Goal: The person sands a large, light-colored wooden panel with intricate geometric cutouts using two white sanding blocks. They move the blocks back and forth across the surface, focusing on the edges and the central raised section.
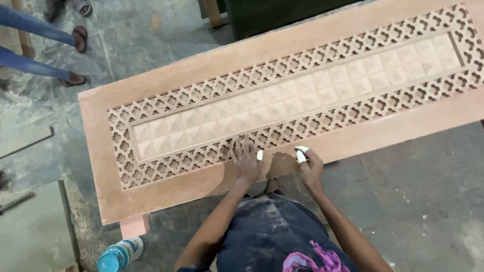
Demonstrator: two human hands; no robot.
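here, nearest the camera, a dusty dark garment and a pink-and-purple cloth are seen at the person's lap, and from there both arms are stretched out to a long carved wooden panel. the left hand is laid flat, fingers spread wide, on the panel's near border just where the pierced quatrefoil lattice begins; nothing is gripped by it, and a white wrap is seen on one finger. the right hand is rested on the same near border a little to the side, loosely curled, a white wrap worn on a raised fingertip; whether anything small is pinched in its grip cannot be told. the panel is carried on a low support, of which only a pale leg is shown below the near left corner, and it is run diagonally away toward the upper right. it is judged heavy and stiff, dusty rather than slippery; the thin lattice is judged fragile, so the solid plain border would be the place to be taken hold of, not the fretwork or the raised pyramid tiles in the middle. a blue-capped plastic bottle is lying on the stone floor beside the leg. farther off, another person's sandalled feet are seen at the upper left.
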